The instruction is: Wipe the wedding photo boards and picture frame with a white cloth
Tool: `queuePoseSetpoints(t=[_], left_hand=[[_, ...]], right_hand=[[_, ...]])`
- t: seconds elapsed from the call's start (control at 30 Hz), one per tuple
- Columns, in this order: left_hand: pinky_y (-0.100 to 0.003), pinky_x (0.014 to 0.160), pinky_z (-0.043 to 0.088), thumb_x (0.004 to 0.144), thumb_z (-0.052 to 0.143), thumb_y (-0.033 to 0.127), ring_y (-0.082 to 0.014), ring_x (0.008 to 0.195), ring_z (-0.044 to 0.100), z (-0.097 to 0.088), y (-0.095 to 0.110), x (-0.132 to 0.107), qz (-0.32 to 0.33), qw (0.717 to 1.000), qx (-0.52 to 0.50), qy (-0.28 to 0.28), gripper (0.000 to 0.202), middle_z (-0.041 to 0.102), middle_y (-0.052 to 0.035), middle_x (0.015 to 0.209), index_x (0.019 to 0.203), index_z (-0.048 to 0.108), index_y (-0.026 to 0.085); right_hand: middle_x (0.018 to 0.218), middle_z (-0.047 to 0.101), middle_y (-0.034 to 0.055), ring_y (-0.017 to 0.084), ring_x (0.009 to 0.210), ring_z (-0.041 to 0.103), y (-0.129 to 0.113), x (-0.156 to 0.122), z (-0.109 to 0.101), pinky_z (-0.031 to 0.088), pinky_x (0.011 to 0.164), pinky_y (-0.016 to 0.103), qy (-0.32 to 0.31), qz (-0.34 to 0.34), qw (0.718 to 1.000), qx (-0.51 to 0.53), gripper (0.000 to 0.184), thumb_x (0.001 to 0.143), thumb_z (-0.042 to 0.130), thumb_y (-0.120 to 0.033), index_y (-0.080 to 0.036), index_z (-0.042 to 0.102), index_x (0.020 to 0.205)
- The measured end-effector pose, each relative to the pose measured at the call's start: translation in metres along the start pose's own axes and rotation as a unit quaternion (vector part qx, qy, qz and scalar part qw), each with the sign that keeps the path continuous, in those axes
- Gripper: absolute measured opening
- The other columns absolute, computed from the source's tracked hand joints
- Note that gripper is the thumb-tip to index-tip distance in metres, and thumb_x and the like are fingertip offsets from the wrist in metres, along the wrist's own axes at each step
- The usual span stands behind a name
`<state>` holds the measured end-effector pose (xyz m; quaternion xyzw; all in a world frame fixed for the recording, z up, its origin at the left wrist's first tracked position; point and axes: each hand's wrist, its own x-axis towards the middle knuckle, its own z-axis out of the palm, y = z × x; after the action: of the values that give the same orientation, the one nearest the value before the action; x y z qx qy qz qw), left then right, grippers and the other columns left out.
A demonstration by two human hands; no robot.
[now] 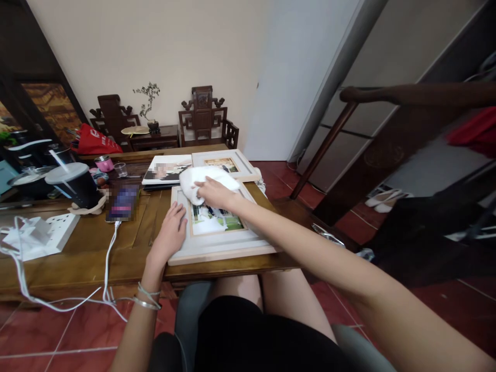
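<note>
A picture frame with a light wooden edge and pale mat lies flat at the table's front edge, a photo with green grass inside it. My right hand reaches across it, fingers bent and pressed onto a fluffy white cloth. The cloth lies over the frame's far left part and hides some of the photo. On the frame's left edge rests my left hand, its fingers stretched out and holding nothing.
Behind the cloth lie a second picture frame and a white photo panel. A phone on a white cable, a power strip and a lidded drink cup occupy the table's left. A dark wooden chair stands right.
</note>
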<state>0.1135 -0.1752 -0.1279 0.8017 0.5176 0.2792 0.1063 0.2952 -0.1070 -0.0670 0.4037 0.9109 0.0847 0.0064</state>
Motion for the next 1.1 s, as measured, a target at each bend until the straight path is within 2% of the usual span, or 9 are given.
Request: queuePoseSetpoints(t=[0.13, 0.27, 0.4, 0.5, 0.63, 0.7, 0.83, 0.93, 1.1], left_hand=[[-0.043, 0.116, 0.025, 0.091, 0.039, 0.021, -0.0252, 0.14, 0.03, -0.001, 0.002, -0.001, -0.01, 1.0, -0.002, -0.008, 0.04, 0.048, -0.0172, 0.141, 0.124, 0.056, 0.007], [-0.044, 0.116, 0.025, 0.09, 0.039, 0.02, -0.0246, 0.14, 0.031, -0.001, 0.002, -0.002, -0.013, 1.0, -0.001, -0.002, 0.04, 0.048, -0.0164, 0.142, 0.124, 0.056, 0.008], [-0.043, 0.116, 0.025, 0.09, 0.04, 0.02, -0.0241, 0.14, 0.032, -0.001, 0.001, -0.001, -0.02, 1.0, -0.007, 0.002, 0.041, 0.048, -0.0163, 0.141, 0.126, 0.055, 0.006], [-0.042, 0.116, 0.026, 0.089, 0.041, 0.02, -0.0231, 0.139, 0.033, -0.001, 0.0, -0.001, -0.016, 1.0, -0.013, 0.004, 0.041, 0.049, -0.0155, 0.14, 0.126, 0.054, 0.007], [-0.041, 0.116, 0.025, 0.089, 0.041, 0.021, -0.0223, 0.139, 0.033, 0.0, -0.001, -0.002, -0.011, 1.0, -0.021, 0.011, 0.042, 0.049, -0.0163, 0.141, 0.127, 0.053, 0.006], [-0.043, 0.116, 0.025, 0.089, 0.042, 0.02, -0.0223, 0.139, 0.034, 0.002, -0.002, -0.002, -0.008, 1.0, -0.022, 0.013, 0.042, 0.049, -0.0153, 0.141, 0.127, 0.054, 0.008], [-0.044, 0.115, 0.026, 0.09, 0.042, 0.021, -0.0223, 0.138, 0.035, 0.003, -0.003, -0.002, -0.001, 0.999, -0.022, 0.023, 0.04, 0.051, -0.0139, 0.139, 0.126, 0.054, 0.011], [-0.043, 0.115, 0.026, 0.09, 0.042, 0.022, -0.0231, 0.139, 0.034, 0.002, -0.001, -0.002, -0.001, 1.0, -0.017, 0.015, 0.039, 0.05, -0.0156, 0.14, 0.125, 0.055, 0.009], [-0.044, 0.115, 0.026, 0.091, 0.041, 0.023, -0.0239, 0.139, 0.032, -0.001, 0.001, -0.002, 0.002, 1.0, -0.003, 0.002, 0.039, 0.049, -0.016, 0.14, 0.125, 0.055, 0.01]], right_hand=[[0.123, 0.062, 0.0199, 0.024, 0.11, 0.059, 0.025, -0.026, -0.006, 0.031, 0.103, 0.038, -0.03, 0.056, 0.998, -0.012, 0.032, 0.078, 0.046, 0.002, -0.008, 0.07, 0.098], [0.102, 0.069, 0.02, 0.026, 0.097, 0.065, 0.049, -0.056, -0.013, 0.043, 0.086, 0.034, -0.058, 0.119, 0.991, -0.026, 0.033, 0.078, 0.043, 0.002, -0.008, 0.071, 0.093], [0.106, 0.068, 0.0203, 0.026, 0.094, 0.066, 0.055, -0.078, -0.014, 0.044, 0.082, 0.033, -0.067, 0.142, 0.987, -0.028, 0.035, 0.078, 0.04, 0.002, -0.008, 0.071, 0.09], [0.11, 0.068, 0.0178, 0.024, 0.108, 0.062, 0.046, -0.097, -0.016, 0.043, 0.087, 0.03, -0.079, 0.127, 0.989, -0.013, 0.036, 0.074, 0.04, 0.005, -0.011, 0.071, 0.086], [0.097, 0.071, 0.0139, 0.023, 0.124, 0.05, 0.021, -0.139, -0.03, 0.041, 0.094, 0.028, -0.104, 0.077, 0.99, 0.052, 0.038, 0.067, 0.039, 0.009, -0.014, 0.069, 0.074], [0.092, 0.071, 0.0107, 0.024, 0.115, 0.057, 0.005, -0.164, -0.04, 0.042, 0.092, 0.029, -0.116, 0.069, 0.987, 0.088, 0.037, 0.066, 0.04, 0.007, -0.017, 0.068, 0.072], [0.085, 0.069, 0.0053, 0.021, 0.084, 0.065, -0.019, -0.199, -0.056, 0.048, 0.073, 0.026, -0.154, 0.104, 0.971, 0.148, 0.035, 0.066, 0.045, 0.0, -0.021, 0.07, 0.08], [0.093, 0.069, 0.006, 0.02, 0.084, 0.064, -0.018, -0.196, -0.055, 0.047, 0.072, 0.024, -0.138, 0.134, 0.968, 0.165, 0.041, 0.067, 0.045, -0.002, -0.02, 0.07, 0.093], [0.091, 0.07, 0.0117, 0.022, 0.09, 0.063, 0.023, -0.139, -0.028, 0.043, 0.082, 0.027, -0.083, 0.111, 0.983, 0.122, 0.038, 0.068, 0.041, 0.002, -0.012, 0.069, 0.09]])
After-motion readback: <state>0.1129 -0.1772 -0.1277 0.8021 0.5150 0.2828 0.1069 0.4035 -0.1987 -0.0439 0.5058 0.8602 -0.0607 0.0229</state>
